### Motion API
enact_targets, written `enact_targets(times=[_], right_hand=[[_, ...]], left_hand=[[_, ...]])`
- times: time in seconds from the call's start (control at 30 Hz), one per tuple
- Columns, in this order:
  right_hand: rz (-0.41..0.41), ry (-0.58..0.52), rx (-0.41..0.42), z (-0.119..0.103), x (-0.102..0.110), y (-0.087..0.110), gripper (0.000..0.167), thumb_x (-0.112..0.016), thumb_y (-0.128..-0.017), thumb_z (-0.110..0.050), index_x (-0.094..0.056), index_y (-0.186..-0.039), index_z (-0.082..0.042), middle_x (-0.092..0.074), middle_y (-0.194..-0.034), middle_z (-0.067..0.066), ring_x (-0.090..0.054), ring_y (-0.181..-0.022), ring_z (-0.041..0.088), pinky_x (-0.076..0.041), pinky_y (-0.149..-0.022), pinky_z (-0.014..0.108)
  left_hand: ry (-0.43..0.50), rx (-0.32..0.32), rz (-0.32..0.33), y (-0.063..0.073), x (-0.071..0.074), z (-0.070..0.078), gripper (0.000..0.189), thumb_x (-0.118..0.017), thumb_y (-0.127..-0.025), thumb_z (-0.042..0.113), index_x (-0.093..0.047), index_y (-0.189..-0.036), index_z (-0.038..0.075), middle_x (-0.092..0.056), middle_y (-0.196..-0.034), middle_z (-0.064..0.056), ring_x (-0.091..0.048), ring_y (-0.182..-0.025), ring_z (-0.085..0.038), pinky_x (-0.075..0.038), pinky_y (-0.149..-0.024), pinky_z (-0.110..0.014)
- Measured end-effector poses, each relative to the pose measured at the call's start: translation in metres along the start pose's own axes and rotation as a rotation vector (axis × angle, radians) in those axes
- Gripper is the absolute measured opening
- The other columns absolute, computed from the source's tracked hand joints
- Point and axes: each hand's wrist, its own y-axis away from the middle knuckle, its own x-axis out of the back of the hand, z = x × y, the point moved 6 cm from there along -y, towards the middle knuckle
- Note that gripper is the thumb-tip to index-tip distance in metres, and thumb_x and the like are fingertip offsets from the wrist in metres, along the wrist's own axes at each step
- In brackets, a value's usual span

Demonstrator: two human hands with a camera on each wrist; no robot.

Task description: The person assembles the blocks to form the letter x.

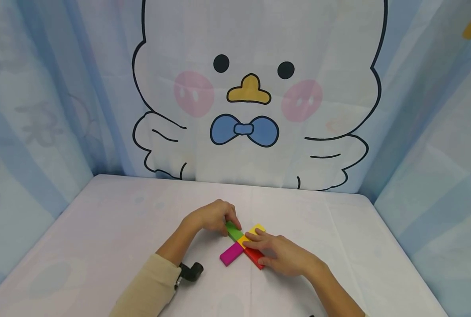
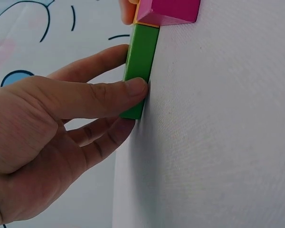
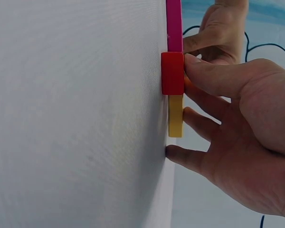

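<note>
Four slim blocks meet in an X on the white table. My left hand [image 1: 213,216] pinches the green block [image 1: 233,231], its thumb on one face and other fingers at the far side and outer end in the left wrist view. My right hand [image 1: 286,255] lies over the yellow block [image 1: 260,227] and the red block [image 1: 253,255]. Its thumb rests on the red block and its spread fingers touch the yellow one. The magenta block [image 1: 231,254] points toward the front left, with no hand on it. The blocks' inner ends come together at the middle.
The white-covered table [image 1: 100,246] spreads around the blocks. A curtain [image 1: 251,163] with a cartoon bird stands behind its back edge, with blue-and-white curtains at both sides. A black wrist camera [image 1: 193,271] juts from the left sleeve, low over the table.
</note>
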Motion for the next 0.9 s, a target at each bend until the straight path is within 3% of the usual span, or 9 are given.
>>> enact_targets(times=[0.43, 0.9], right_hand=[[-0.001, 0.053, -0.001, -0.004, 0.002, 0.000, 0.053, -0.068, -0.100, -0.013, -0.058, -0.150, -0.026, -0.044, -0.164, -0.008, -0.032, -0.158, 0.029, -0.038, -0.119, 0.058], [0.001, 0.100, 0.038, -0.008, 0.001, -0.002, 0.052, -0.067, -0.100, -0.011, -0.059, -0.150, -0.022, -0.045, -0.164, -0.006, -0.033, -0.157, 0.029, -0.033, -0.122, 0.060]], left_hand=[[-0.002, 0.020, -0.001, 0.003, 0.001, 0.003, 0.031, -0.085, -0.083, 0.000, -0.084, -0.107, 0.021, -0.070, -0.109, 0.002, -0.060, -0.098, -0.018, -0.056, -0.084, -0.028], [-0.011, 0.138, 0.006, 0.015, 0.007, 0.009, 0.044, -0.083, -0.086, 0.005, -0.075, -0.126, 0.021, -0.066, -0.124, -0.006, -0.064, -0.116, -0.024, -0.062, -0.091, -0.036]])
